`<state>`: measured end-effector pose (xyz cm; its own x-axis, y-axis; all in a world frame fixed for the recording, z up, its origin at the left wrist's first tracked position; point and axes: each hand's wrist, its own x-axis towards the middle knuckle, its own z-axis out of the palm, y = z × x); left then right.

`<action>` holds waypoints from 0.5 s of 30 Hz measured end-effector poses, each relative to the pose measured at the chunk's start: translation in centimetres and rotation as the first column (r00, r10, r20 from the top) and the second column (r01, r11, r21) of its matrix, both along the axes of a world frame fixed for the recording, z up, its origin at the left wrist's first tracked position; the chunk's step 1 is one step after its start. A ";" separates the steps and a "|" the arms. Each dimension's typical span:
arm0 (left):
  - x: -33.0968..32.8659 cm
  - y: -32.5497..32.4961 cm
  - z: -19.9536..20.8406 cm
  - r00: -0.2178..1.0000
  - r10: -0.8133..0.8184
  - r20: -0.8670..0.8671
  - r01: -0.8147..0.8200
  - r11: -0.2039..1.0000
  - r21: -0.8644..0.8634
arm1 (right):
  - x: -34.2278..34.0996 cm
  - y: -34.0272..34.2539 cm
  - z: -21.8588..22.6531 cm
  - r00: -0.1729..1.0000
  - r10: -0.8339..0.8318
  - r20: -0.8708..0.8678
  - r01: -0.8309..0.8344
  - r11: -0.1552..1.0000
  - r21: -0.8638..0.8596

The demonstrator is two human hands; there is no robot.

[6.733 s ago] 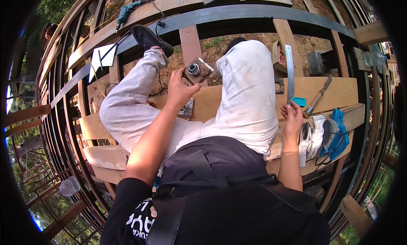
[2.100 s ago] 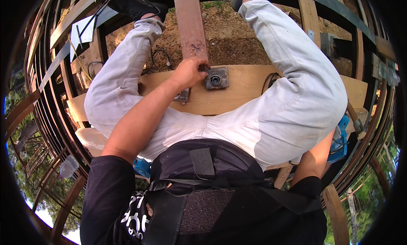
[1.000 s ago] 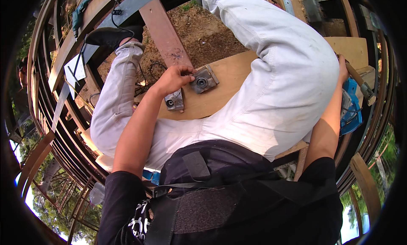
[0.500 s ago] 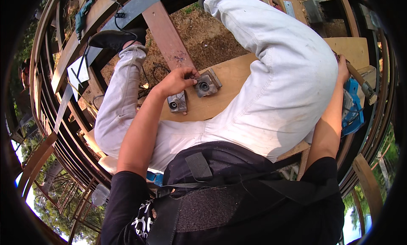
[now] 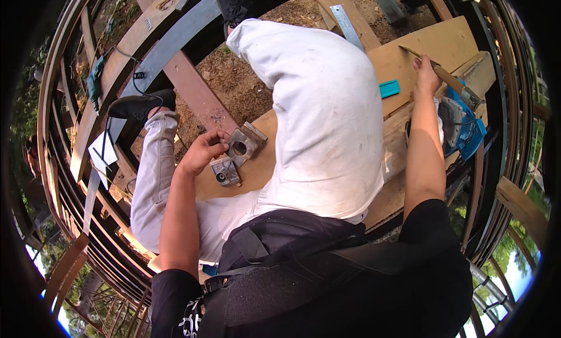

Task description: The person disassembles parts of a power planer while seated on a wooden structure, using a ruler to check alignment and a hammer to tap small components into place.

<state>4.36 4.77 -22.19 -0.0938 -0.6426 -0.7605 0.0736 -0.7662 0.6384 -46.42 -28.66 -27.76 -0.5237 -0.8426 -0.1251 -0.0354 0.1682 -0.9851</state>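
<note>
My right hand [image 5: 426,75] is closed around a wooden-handled chisel [image 5: 449,80]. Its thin blade points left over the plywood board [image 5: 435,46], and the handle's metal-ringed end sticks out to the right. On the other side, my left hand [image 5: 203,153] has its thumb and fingers pinched together at the edge of a grey metal block with a round hole [image 5: 241,147]. Whatever is between those fingertips, if anything, is hidden. Just below that hand lies a smaller metal block with a ringed hole [image 5: 225,171]. Both blocks rest on board beside my bent right leg.
A blue power tool [image 5: 464,127] lies by my right forearm. On the board sits a teal case [image 5: 389,88]; beyond it is a metal ruler [image 5: 346,25]. A green corded drill [image 5: 94,84] is at far left. Open gaps show between beams [image 5: 193,84].
My right hand has come out from beside my right knee with the chisel, now over the board. The view and my right leg have shifted. The holed block now shows no ringed centre.
</note>
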 end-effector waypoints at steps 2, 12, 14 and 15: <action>0.6 -0.6 0.3 0.988 0.132 -0.085 -0.134 0.991 -0.022 | -1.9 0.5 -1.0 1.000 0.028 0.008 -0.028 0.998 0.060; -7.7 -14.5 16.4 0.896 0.443 0.029 -0.289 0.631 -0.720 | -0.6 3.1 4.0 0.982 0.155 -0.108 -0.162 0.984 -0.067; -11.7 -20.4 19.0 0.971 0.183 0.157 -0.010 0.682 -0.731 | -2.6 4.4 4.5 0.946 0.177 -0.271 -0.189 0.982 -0.018; -14.2 -23.1 20.1 0.968 0.103 0.227 0.098 0.678 -0.728 | -2.6 4.6 5.3 0.878 0.246 -0.410 -0.249 0.967 0.047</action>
